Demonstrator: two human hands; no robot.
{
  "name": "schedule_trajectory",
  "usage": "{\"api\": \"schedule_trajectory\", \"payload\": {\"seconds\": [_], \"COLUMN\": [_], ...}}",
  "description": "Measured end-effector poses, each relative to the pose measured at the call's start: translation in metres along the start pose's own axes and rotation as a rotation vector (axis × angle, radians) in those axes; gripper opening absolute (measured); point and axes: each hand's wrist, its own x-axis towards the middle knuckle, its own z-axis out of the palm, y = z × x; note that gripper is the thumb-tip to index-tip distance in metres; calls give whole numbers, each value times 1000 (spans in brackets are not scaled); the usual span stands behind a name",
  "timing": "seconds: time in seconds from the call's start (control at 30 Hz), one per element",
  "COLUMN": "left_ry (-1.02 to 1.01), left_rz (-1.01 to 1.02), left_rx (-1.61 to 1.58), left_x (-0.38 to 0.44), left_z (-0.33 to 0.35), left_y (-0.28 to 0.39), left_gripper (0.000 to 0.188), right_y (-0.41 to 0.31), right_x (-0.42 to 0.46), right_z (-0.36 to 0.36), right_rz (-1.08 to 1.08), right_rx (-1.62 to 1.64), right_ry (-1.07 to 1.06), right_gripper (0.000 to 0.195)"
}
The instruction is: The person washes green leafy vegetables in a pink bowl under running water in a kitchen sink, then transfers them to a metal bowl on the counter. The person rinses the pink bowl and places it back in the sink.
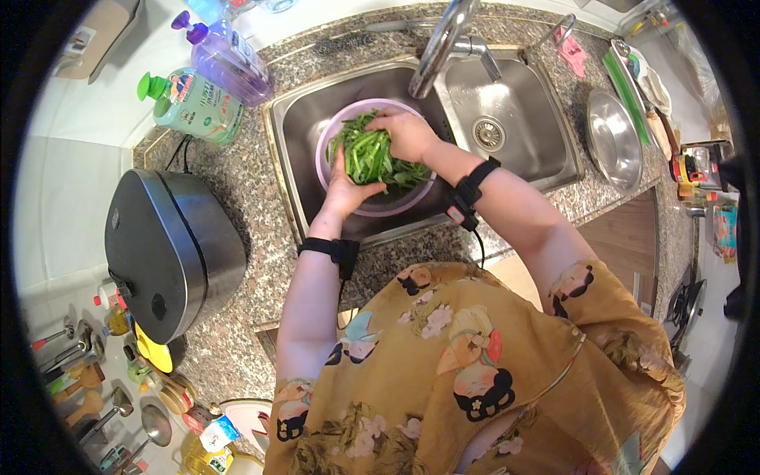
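Observation:
A heap of green leafy vegetables [373,155] is gathered between my two hands over a pale pink plastic basin [321,155]. The basin sits in the larger left bowl of a stainless steel sink [300,142]. My left hand [349,189] cups the heap from its left and near side, thumb stretched along the front. From the far right, my right hand [408,135] presses on the greens with its fingers curled over them. Some stems and leaves hang down at the right, towards my right wrist. The bottom of the basin is mostly hidden by the greens.
A chrome faucet [436,56] reaches over the sink near my right hand. Right of it is the smaller sink bowl [516,107]; a metal basin [614,141] leans beyond. Green [199,107] and purple [231,62] pump bottles and a rice cooker [172,249] stand left.

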Motion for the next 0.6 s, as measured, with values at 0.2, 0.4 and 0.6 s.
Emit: {"api": "schedule_trajectory", "payload": {"seconds": [0.2,0.4,0.6], "left_ry": [64,-2,45], "left_rz": [177,190,39], "left_rx": [44,-63,-42], "left_x": [1,2,22], "left_z": [-5,2,27], "left_y": [-4,12,-15], "left_gripper": [110,97,100], "right_y": [-29,-20,-23], "right_x": [10,18,19], "right_z": [-29,-23,-11], "right_rz": [-4,60,358], "right_rx": [-20,18,173], "right_ry": [-28,5,-41], "right_gripper": [47,46,42]}}
